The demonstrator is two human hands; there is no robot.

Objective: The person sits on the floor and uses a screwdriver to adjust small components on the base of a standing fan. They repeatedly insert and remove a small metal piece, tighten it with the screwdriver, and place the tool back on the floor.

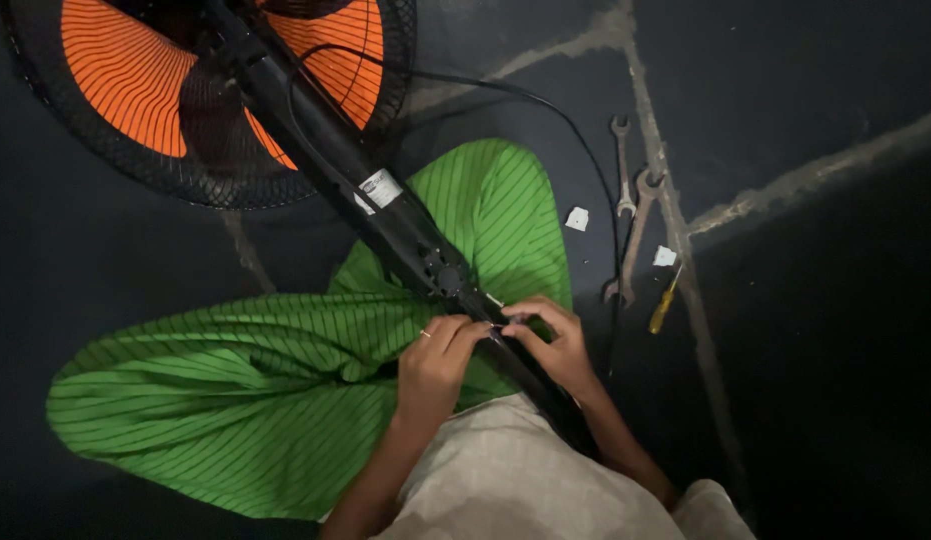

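Fingers [477, 331] of the left hand [435, 362] curl over the black fan pole [405, 235], their tips pressed against it just where the right hand [555, 345] meets them from the other side; the right fingers are bent close around the same spot, pinching something small and pale that is too dim to make out. Both hands are closed on the pole rather than spread, though how firmly they grip cannot be told. A thin ring shows on one left finger. The pole lies slanted across the person's lap, over green striped cloth [255, 390] covering the crossed legs, and its lower end vanishes under the right forearm and a pale grey garment [505, 480] at the bottom edge. Up the pole sits a white label [378, 189], then the fan head [175, 90] with orange blades behind a black wire guard, cut off by the top and left edges. A black cord [575, 140] loops from the head down past the right hand. On the dark floor [805, 300] to the right lie two spanners [630, 215], a yellow-handled screwdriver [664, 303] and two small white scraps [577, 219]; the floor's far corners are lost in shadow.
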